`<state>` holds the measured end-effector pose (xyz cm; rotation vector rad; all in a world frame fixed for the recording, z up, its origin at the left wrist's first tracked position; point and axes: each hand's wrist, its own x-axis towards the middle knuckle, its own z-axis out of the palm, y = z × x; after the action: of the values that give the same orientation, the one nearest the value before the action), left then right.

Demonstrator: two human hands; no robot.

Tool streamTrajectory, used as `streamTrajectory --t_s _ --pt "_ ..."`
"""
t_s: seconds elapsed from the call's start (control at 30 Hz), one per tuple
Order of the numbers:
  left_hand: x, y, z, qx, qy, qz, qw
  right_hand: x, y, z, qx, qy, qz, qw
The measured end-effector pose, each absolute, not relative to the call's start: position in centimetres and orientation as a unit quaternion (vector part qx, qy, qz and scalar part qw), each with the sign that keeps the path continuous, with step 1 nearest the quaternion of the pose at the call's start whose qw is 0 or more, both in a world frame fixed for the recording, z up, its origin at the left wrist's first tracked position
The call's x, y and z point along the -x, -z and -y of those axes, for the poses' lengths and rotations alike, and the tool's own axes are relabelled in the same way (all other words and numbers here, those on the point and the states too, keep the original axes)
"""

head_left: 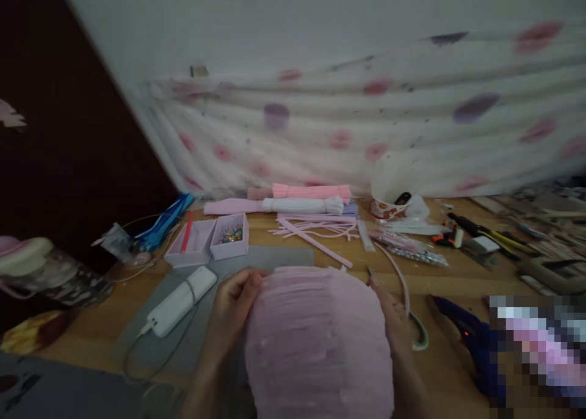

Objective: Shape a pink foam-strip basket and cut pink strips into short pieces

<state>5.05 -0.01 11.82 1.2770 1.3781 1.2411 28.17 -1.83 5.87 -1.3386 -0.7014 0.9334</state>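
As the wooden table [329,261] carries assorted supplies, the ribbed pink panel [315,339] stands at its near side, approx. ctr, held up betw. two hands. L hand [238,297]: thumb & fingers pinched on upper-left corner. R hand [394,309]: holds right edge, fingertips partly hidden. Rec.: keep pull even both sides, grip light; ribs appear soft & may crush. Grey mat [279,257] lies behind & to left. Dark-blue tool [478,349], prob. glue gun, red light on, sits near R hand: poss. burn hazard. White power bank [183,302] w/ cable near L forearm: snag risk. Farther back: white bundle [302,206]; bead bin [246,239]. Smallest: mixed beads [231,233].
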Motion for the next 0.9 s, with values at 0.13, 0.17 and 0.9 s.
streamTrajectory --t_s 0.13,0.17,0.9 --pt "-5.6 -12.8 0.0 -0.592 -0.452 -0.542 0.390 -28.4 -5.5 2.1 0.586 -0.421 0.292 0.628" --pt "-5.9 -12.8 0.2 -0.598 -0.445 -0.539 0.392 -28.5 -5.3 2.1 0.585 -0.414 0.300 0.629" --pt "-7.3 -15.9 0.7 -0.819 -0.208 -0.435 0.312 -28.4 -8.3 3.1 0.481 -0.229 0.648 0.545"
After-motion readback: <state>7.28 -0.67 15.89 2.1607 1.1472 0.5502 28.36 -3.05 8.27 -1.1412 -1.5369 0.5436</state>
